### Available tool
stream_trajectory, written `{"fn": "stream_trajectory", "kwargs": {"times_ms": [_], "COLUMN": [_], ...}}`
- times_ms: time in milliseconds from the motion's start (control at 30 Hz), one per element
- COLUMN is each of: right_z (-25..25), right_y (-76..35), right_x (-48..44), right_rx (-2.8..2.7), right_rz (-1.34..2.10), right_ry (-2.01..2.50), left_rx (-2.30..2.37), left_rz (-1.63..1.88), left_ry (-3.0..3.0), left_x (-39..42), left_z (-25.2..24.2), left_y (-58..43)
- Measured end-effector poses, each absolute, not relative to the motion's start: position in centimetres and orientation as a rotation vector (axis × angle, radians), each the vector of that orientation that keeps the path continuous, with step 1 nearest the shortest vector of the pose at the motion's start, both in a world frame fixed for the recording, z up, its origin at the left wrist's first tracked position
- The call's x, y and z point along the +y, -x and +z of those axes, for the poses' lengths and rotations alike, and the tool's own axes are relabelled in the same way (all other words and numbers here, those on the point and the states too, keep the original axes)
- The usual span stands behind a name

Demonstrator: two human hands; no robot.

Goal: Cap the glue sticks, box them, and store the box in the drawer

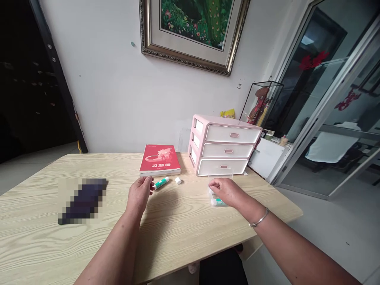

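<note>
My left hand (140, 192) is closed, thumb and fingers pinching the near end of a green-and-white glue stick (162, 183) low over the table. To the right of that tube is a small white cap (178, 181), apart from it. My right hand (226, 191) bends over a clear plastic box (230, 173) in front of the drawers. Its fingertips pinch together at the left side of the box; what they grip is hidden. Below the fingers another green-and-white glue stick (219, 202) lies in the box, partly covered by the hand.
Behind the hands are a red exercise book (159, 159) on a small stack and a pink-and-white drawer unit (227, 144). A blurred dark object (84, 200) lies on the wooden table (178, 229) at the left. A glass case (261, 103) stands beyond the drawers.
</note>
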State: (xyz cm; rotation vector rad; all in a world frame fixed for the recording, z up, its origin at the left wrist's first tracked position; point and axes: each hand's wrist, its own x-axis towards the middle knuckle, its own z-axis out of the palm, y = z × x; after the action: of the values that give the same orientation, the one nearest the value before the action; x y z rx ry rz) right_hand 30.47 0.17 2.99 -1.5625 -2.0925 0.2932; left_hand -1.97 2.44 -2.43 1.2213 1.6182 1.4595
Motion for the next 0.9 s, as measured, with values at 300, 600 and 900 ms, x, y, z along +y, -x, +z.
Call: {"fn": "stream_trajectory", "kwargs": {"times_ms": [300, 600, 900], "right_z": [-0.2, -4.6, -6.0], "right_y": [-19.6, -15.7, -16.3], "right_x": [2.9, 7.4, 8.8], "right_rx": [-2.148, -2.019, -1.762], "right_rz": [0.136, 0.04, 0.487], "right_ry": [1.587, 1.642, 1.439], "left_rx": [1.964, 2.072, 2.087], "left_rz": [1.184, 0.812, 0.749], "left_ry": [-1.754, -2.101, -2.039], "left_x": [3.2, 4.4, 5.3], "left_z": [-3.7, -4.7, -5.4], "left_y": [2.0, 0.7, -0.2]}}
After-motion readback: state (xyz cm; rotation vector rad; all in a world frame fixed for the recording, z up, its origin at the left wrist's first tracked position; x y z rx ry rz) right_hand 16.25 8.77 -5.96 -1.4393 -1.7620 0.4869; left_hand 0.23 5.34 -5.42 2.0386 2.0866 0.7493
